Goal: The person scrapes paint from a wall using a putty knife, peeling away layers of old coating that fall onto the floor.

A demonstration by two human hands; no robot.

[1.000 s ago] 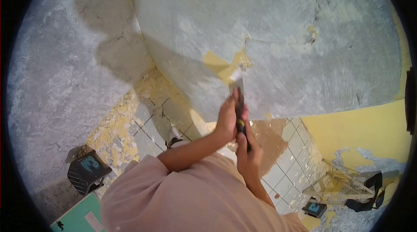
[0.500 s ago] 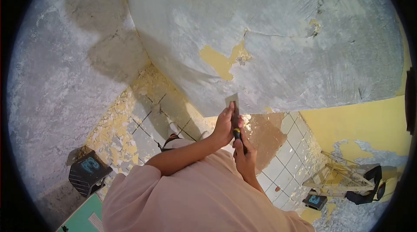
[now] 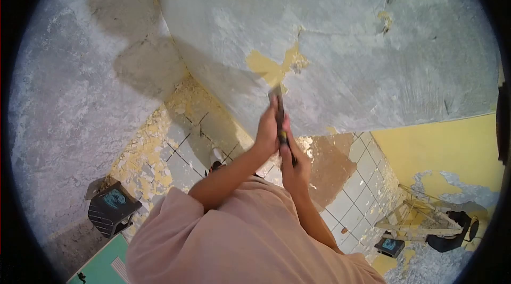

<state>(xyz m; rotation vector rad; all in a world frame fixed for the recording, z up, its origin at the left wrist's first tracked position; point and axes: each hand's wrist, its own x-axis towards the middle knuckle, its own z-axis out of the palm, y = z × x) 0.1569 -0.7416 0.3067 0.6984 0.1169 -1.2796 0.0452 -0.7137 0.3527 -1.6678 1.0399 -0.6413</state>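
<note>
Both of my hands are closed on a paint scraper (image 3: pixel 281 120) with a dark handle that has a yellow band. My left hand (image 3: pixel 268 132) grips it higher up, near the blade, and my right hand (image 3: pixel 296 165) wraps the lower handle. The blade, somewhat blurred, meets the grey wall (image 3: pixel 362 82) at the lower edge of a yellow paint patch (image 3: pixel 262 65). Bare, scraped plaster surrounds that patch. A smaller yellow spot (image 3: pixel 384 18) shows farther right on the wall.
Paint flakes (image 3: pixel 139 159) litter the tiled floor (image 3: pixel 183 151) along the left wall. A black step stool (image 3: pixel 113 207) stands at the left, with a green panel (image 3: pixel 101 262) below it. Brown sheet (image 3: pixel 330 167), metal ladder (image 3: pixel 420 220) and another dark stool (image 3: pixel 389 247) lie right.
Both hands have pushed the scraper up the wall, from bare plaster below the yellow patch to its lower edge. The lower tip of the patch is now covered by the blade or scraped off.
</note>
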